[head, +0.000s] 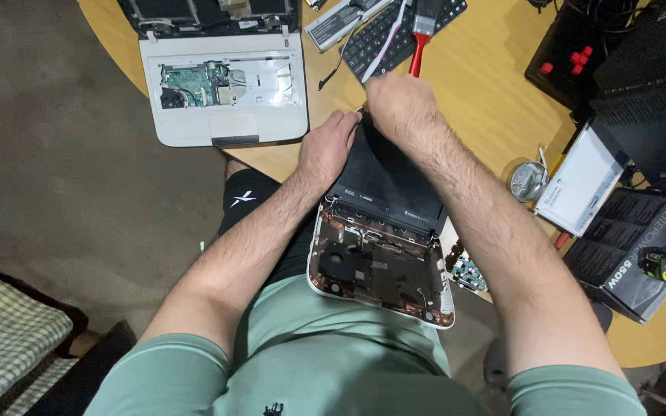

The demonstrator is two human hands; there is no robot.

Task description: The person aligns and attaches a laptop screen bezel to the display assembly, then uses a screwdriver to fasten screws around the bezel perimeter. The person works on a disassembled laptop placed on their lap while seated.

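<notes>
left hand (327, 148) gripping the gutted laptop (383, 231) on lap | right hand (396, 104) clamped on its top edge | 2nd open laptop (225, 85) on table (487, 92)

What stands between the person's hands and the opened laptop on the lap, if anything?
Nothing visible does. The left hand and right hand both rest directly on the far edge of the opened laptop. The brush lies beyond them on the table.

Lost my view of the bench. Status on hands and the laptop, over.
Left hand and right hand both gripping far edge of dark screen panel. Opened laptop base on lap, internals exposed. Red-handled brush just beyond hands.
</notes>
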